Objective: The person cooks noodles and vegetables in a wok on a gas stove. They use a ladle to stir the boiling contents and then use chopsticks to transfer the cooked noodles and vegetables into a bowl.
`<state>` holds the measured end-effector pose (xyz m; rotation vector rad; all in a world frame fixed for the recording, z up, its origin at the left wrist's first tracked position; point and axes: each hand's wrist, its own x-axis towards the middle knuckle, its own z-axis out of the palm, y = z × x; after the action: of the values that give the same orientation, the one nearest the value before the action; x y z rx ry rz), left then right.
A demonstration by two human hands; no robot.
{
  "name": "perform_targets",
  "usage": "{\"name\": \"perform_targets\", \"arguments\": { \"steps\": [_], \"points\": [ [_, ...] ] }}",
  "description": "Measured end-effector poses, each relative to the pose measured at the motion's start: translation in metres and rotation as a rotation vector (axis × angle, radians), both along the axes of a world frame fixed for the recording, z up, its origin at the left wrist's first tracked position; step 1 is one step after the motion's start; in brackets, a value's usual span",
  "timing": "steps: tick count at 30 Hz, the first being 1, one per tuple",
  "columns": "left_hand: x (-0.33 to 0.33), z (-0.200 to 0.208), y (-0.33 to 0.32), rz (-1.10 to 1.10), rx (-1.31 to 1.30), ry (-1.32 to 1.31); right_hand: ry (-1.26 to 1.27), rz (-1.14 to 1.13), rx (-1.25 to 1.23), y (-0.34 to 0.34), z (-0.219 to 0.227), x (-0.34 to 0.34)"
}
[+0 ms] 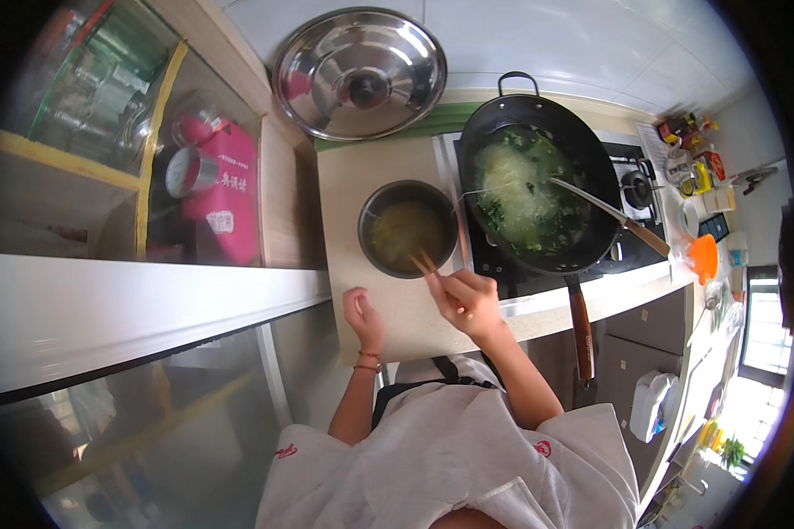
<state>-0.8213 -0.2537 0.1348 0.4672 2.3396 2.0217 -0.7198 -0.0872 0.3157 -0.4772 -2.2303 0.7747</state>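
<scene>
Pinched chopsticks (424,262) in right hand (469,302), with fingers pressed around them and tips inside pot (406,195). Held left hand (363,317) off pot's near-left side, with fingers curled inward. Had wok (602,159) just right of pot, lid (366,88) behind pot.

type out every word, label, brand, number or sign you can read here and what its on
No wording copied out; the marks are:
Pink package in the left cabinet: white printed characters and a white square patch.
White shirt: a small red mark on each side, too small to read.
Wok handle: faint marking, too small to read.
Jars and packets at the right: coloured labels, too small and blurred to read.
</scene>
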Motion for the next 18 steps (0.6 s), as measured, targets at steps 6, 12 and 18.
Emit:
{"name": "perform_targets", "arguments": {
  "steps": [6, 12, 18],
  "points": [
    [-0.079, 0.028, 0.05, -0.243, 0.116, -0.156, 0.111, -0.04, -0.188, 0.007, 0.012, -0.006],
    [-0.155, 0.058, 0.092, -0.658, 0.201, -0.517, 0.065, 0.047, -0.155, -0.001, 0.034, 0.01],
    [-0.17, 0.072, 0.078, -0.732, -0.206, -0.258, 0.078, 0.005, -0.157, 0.0, 0.033, 0.031]
  ]
}}
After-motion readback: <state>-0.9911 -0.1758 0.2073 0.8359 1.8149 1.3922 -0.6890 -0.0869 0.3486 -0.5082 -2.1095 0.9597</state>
